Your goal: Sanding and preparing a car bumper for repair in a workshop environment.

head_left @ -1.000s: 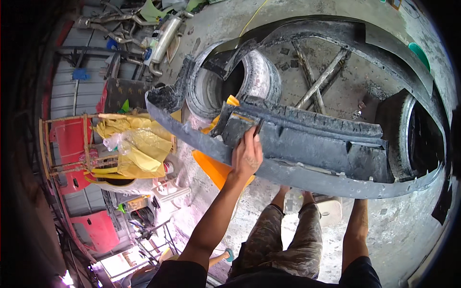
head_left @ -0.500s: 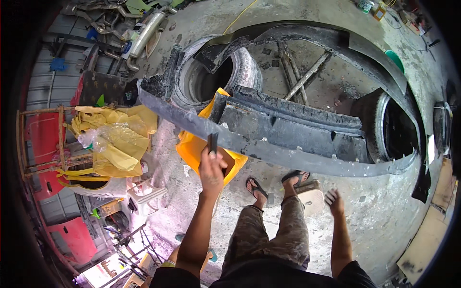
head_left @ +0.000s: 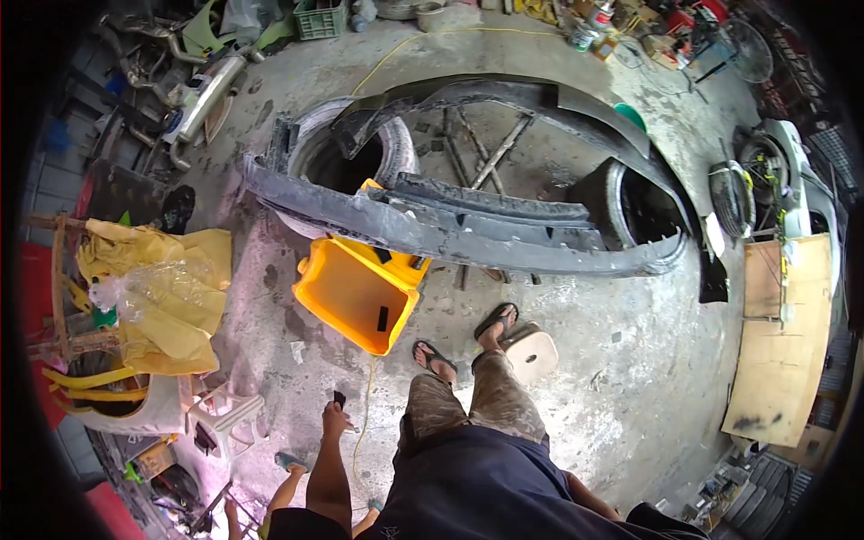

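My left hand (head_left: 336, 419) is closed round a small dark, flat piece (head_left: 339, 398) whose exact kind I cannot make out. It hangs low on the left, nearer to me than the yellow plastic tub (head_left: 346, 301). The tub lies tilted, its hollow toward me, with a small black rectangle inside. Beyond it a large scuffed black car bumper (head_left: 468, 241) rests across two tyres, the left tyre (head_left: 400, 148) and the right tyre (head_left: 616, 202). My right forearm (head_left: 589, 497) shows beside my body; the right hand itself is hidden.
A beige stool (head_left: 533, 356) stands by my sandalled feet. At left are a white plastic stool (head_left: 225, 418) and a yellow cloth (head_left: 171, 288) over a rusty frame. Another person's sandalled foot (head_left: 290, 462) is near my left arm. A wooden board (head_left: 781, 342) lies right.
My left hand has drawn back from the bumper toward me, with the dark piece still in it. My right hand has gone out of sight. The view has shifted, showing more floor.
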Demonstrator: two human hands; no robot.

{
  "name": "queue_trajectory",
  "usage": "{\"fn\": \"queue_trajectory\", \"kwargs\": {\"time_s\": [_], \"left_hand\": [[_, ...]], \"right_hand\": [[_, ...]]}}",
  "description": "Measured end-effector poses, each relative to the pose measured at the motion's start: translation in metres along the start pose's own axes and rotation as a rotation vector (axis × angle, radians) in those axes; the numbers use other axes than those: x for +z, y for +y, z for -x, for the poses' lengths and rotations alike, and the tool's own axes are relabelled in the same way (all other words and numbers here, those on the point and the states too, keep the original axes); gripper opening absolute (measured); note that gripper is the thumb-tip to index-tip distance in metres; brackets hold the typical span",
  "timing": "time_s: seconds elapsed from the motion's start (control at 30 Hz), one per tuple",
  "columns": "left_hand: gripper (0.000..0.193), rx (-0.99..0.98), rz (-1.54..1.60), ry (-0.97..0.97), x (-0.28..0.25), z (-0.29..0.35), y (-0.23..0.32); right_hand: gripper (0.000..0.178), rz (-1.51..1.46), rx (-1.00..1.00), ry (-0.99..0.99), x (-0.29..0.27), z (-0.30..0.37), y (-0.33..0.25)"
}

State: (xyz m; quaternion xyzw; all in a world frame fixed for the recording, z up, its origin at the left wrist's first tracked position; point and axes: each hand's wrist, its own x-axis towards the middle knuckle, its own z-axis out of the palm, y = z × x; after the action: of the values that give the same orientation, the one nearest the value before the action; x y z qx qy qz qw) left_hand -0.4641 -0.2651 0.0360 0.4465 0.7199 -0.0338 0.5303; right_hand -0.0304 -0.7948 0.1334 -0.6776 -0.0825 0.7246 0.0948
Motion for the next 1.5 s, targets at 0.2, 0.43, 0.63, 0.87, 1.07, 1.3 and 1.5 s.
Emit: {"fn": "queue_trajectory", "kwargs": {"time_s": [0.2, 0.43, 0.63, 0.87, 1.07, 1.3, 1.5], "left_hand": [[0.034, 0.433, -0.317, -0.009, -0.041, -0.056, -0.034], [0.035, 0.109, 0.076, -0.154, 0.052, -0.022, 0.133], [0.016, 0.403, -0.412, 0.097, 0.096, 0.012, 0.052], [0.027, -0.169, -0.290, -0.065, 0.227, 0.097, 0.116], [0.032, -0.088, -0.508, 0.169, 0.315, 0.174, 0.173], [0.038, -0.232, -0.233, 0.000, 0.328, 0.289, 0.155], [0.047, 0.102, -0.093, 0.161, 0.308, 0.116, 0.174]], "right_hand": [[0.020, 0.039, 0.013, 0.109, 0.000, 0.037, -0.046], [0.020, 0.115, 0.062, 0.235, -0.025, 0.077, -0.036], [0.020, 0.364, -0.078, 0.211, -0.099, 0.045, -0.076], [0.030, 0.465, -0.454, 0.638, -0.283, -0.031, -0.146], [0.057, 0.807, -0.398, 0.129, -0.369, -0.064, -0.232], [0.040, 0.659, 0.187, -0.740, -0.372, 0.031, -0.285], [0.049, 0.566, 0.379, -0.532, -0.347, -0.137, -0.305]]}}
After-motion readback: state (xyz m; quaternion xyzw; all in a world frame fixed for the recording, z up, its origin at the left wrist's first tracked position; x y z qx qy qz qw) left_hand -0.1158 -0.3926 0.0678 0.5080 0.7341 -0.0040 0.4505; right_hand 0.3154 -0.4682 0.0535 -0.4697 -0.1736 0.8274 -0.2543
